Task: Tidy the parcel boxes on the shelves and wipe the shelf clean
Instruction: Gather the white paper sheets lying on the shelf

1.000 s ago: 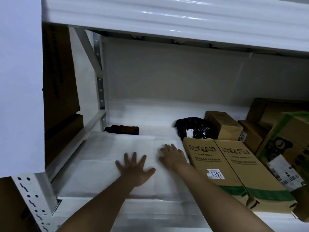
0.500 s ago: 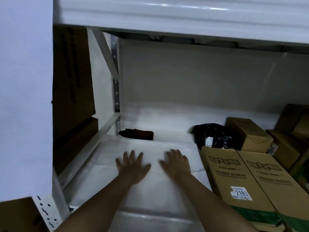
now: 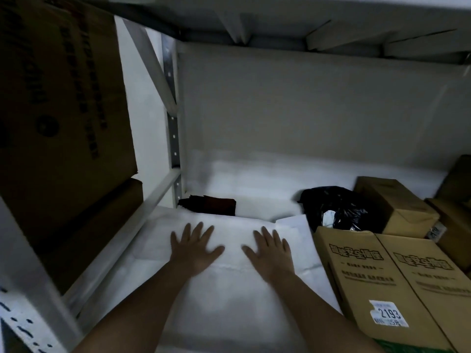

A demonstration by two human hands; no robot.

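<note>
Both my hands lie flat, fingers spread, on a large white flat parcel (image 3: 229,289) that covers the left part of the white shelf (image 3: 254,179). My left hand (image 3: 195,248) presses its middle; my right hand (image 3: 270,250) presses a little to the right. A dark brown folded cloth (image 3: 209,204) lies behind the white parcel by the shelf post. To the right stand two long brown parcel boxes (image 3: 397,284), one with a 2193 label, a smaller brown box (image 3: 392,205) and a black plastic bag parcel (image 3: 334,207).
A metal upright post (image 3: 173,138) and slanted brace stand at the left rear. Large cardboard boxes (image 3: 63,103) fill the neighbouring bay on the left. More brown boxes (image 3: 456,200) crowd the far right. The upper shelf's underside hangs close overhead.
The view has moved in closer and up under the upper shelf. My hands have spread further apart on the white parcel, and both reach slightly deeper onto the shelf.
</note>
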